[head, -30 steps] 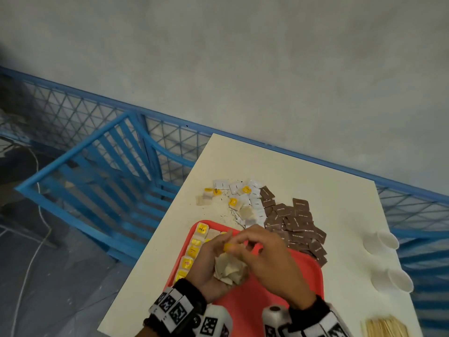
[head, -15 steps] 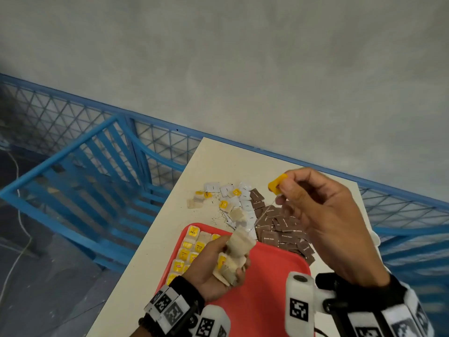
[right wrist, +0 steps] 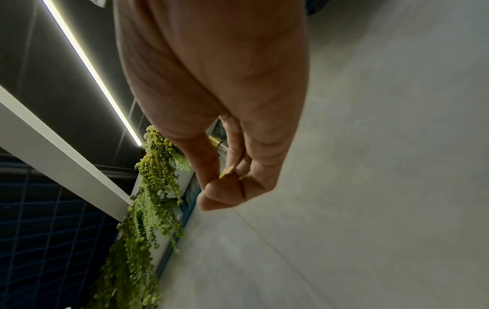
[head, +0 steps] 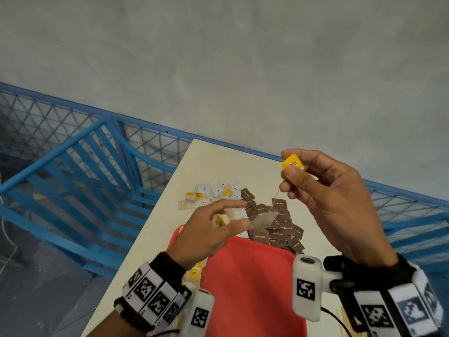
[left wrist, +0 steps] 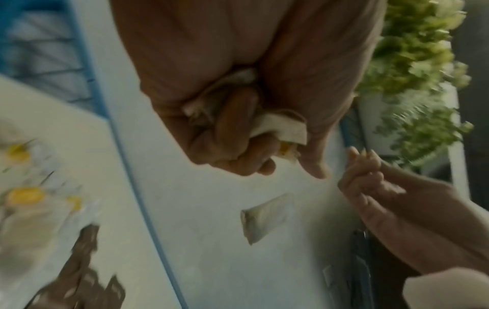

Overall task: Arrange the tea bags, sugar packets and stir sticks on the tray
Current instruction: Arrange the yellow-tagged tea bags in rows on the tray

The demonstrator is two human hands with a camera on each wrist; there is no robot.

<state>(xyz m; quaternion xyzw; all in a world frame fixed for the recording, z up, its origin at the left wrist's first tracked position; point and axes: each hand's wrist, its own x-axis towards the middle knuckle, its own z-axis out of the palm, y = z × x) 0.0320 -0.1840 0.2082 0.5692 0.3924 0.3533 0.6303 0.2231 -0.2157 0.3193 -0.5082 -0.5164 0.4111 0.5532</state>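
My right hand (head: pixel 289 171) is raised over the table and pinches the yellow tag (head: pixel 291 162) of a tea bag (head: pixel 263 218), which dangles from its string above the brown sugar packets (head: pixel 281 229). The same tea bag (left wrist: pixel 264 219) hangs free in the left wrist view. My left hand (head: pixel 226 217) hovers over the red tray's (head: pixel 252 288) far edge and grips a bunch of tea bags (left wrist: pixel 280 129). Yellow-tagged tea bags (head: pixel 195 272) lie along the tray's left side, mostly hidden by my left wrist.
Loose tea bags and white packets (head: pixel 213 193) lie scattered on the cream table (head: pixel 218 161) beyond the tray. Wooden stir sticks (head: pixel 345 324) peek out at the lower right. A blue mesh railing (head: pixel 73 152) borders the table.
My right hand has lifted one tea bag by its tag out of the bunch, and it now hangs free. My left hand rose a little with the rest of the bunch.
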